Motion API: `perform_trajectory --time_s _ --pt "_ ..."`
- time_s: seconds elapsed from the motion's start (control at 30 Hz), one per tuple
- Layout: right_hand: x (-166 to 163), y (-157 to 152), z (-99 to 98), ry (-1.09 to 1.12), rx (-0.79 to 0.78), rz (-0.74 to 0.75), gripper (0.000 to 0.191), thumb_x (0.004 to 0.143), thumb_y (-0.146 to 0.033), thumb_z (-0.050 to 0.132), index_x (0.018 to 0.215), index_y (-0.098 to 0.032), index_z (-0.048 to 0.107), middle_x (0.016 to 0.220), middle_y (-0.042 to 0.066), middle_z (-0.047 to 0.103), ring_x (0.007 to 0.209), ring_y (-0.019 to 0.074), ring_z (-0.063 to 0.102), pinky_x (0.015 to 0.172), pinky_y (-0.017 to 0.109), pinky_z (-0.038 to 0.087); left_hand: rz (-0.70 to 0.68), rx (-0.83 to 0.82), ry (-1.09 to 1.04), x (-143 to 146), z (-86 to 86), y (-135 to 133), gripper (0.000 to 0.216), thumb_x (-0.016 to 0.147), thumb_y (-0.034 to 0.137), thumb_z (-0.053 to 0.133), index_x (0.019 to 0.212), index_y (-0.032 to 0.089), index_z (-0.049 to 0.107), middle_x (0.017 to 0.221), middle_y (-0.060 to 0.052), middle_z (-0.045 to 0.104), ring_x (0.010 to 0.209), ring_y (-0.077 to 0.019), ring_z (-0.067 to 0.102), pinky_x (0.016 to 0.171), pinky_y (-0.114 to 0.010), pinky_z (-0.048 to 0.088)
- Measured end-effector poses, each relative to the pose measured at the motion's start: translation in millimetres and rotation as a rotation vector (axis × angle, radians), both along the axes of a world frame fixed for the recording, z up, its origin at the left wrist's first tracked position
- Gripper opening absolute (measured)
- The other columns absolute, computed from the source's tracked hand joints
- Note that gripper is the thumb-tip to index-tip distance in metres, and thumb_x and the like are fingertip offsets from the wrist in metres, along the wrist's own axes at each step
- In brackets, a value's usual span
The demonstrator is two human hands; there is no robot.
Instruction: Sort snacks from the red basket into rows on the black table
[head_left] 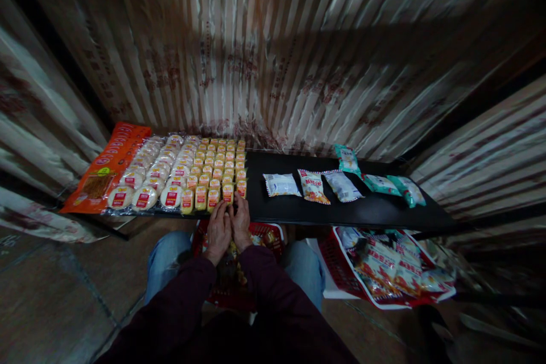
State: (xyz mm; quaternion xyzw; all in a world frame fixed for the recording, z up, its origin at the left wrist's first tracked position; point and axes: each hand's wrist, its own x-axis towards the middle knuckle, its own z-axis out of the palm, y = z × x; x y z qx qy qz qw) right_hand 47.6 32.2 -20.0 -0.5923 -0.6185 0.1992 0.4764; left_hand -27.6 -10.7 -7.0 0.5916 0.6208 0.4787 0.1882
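Observation:
My left hand (219, 232) and my right hand (240, 220) are side by side at the front edge of the black shelf. Their fingers are closed around the lower end of a small yellow wrapped cake (228, 193) with a red label; the fingertips are partly hidden. It sits at the front of tight rows of similar wrapped cakes (207, 169). Left of these are rows of round white wrapped cakes (172, 196) with red labels. Under my hands, between my knees, stands a red basket (278, 237) with wrapped pieces in it, partly covered by my arms.
An orange bag (111, 153) lies at the shelf's left end. On the black shelf (273, 210) to the right lie white-and-red snack bags (314, 186) and green bags (381, 184). A second red basket (336, 261) of snack bags stands low right. Striped plastic sheeting (273, 68) hangs behind.

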Motion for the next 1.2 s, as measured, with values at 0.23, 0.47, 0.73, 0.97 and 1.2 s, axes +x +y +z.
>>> perform_trajectory --time_s 0.23,0.47,0.73,0.97,1.2 --pt "1 0 3.1 -0.045 -0.027 0.017 0.041 0.084 -0.017 0.045 0.123 -0.018 0.057 0.102 0.009 0.059 0.093 0.019 0.057 0.087 0.032 0.048 -0.058 0.001 -0.002 -3 -2.2 -1 0.04 0.091 0.02 0.034 0.123 0.012 0.056 0.138 -0.015 0.049 0.13 -0.0212 0.045 0.111 -0.042 0.036" --pt "5 -3 8.3 -0.011 -0.026 0.048 0.044 0.083 -0.012 0.042 0.124 -0.017 0.058 0.108 0.011 0.057 0.098 0.0191 0.057 0.091 0.033 0.049 -0.122 0.009 0.095 -5 -15.6 3 0.046 0.085 0.007 0.034 0.127 0.013 0.054 0.141 -0.014 0.048 0.132 -0.0195 0.044 0.112 -0.04 0.037" --pt "11 -8 11.9 -0.014 0.059 0.035 0.038 0.087 -0.018 0.042 0.121 -0.018 0.059 0.111 0.012 0.058 0.105 0.0197 0.055 0.095 0.037 0.047 -0.16 0.005 0.187 -8 -26.1 4 0.053 0.082 0.002 0.034 0.132 0.014 0.048 0.144 -0.014 0.044 0.136 -0.0202 0.039 0.112 -0.042 0.037" --pt "17 6 18.7 -0.166 0.055 -0.103 0.045 0.087 -0.018 0.04 0.13 -0.012 0.051 0.137 0.017 0.046 0.128 0.0239 0.039 0.105 0.043 0.037 -0.145 0.012 0.224 -6 -24.1 3 0.053 0.083 0.002 0.033 0.134 0.012 0.046 0.144 -0.015 0.043 0.135 -0.0211 0.04 0.112 -0.042 0.037" --pt "15 16 15.2 -0.204 -0.029 -0.066 0.045 0.086 -0.017 0.042 0.131 -0.015 0.052 0.139 0.015 0.045 0.127 0.0238 0.041 0.105 0.04 0.038 -0.159 0.022 0.25 -6 -23.5 5 0.053 0.084 0.002 0.034 0.134 0.012 0.047 0.144 -0.016 0.043 0.135 -0.0219 0.039 0.112 -0.042 0.037"
